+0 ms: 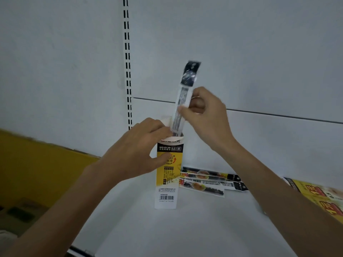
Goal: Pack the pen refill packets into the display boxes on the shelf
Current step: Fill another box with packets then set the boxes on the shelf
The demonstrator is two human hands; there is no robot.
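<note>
Perhaps three loose packets (204, 183) beside box (166, 191)

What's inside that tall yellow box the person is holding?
The lower end of one refill packet, pinched by the right hand, dips into the display box. The left hand and cardboard walls hide anything deeper.

A: Shelf, contents?
B: White flat shelf (185, 229): 1 tall yellow-and-white cardboard display box (166, 184), upright; clear printed refill packets (209, 183), flat, just beside it, right; yellow printed cartons (319, 195), lying at right edge.
</note>
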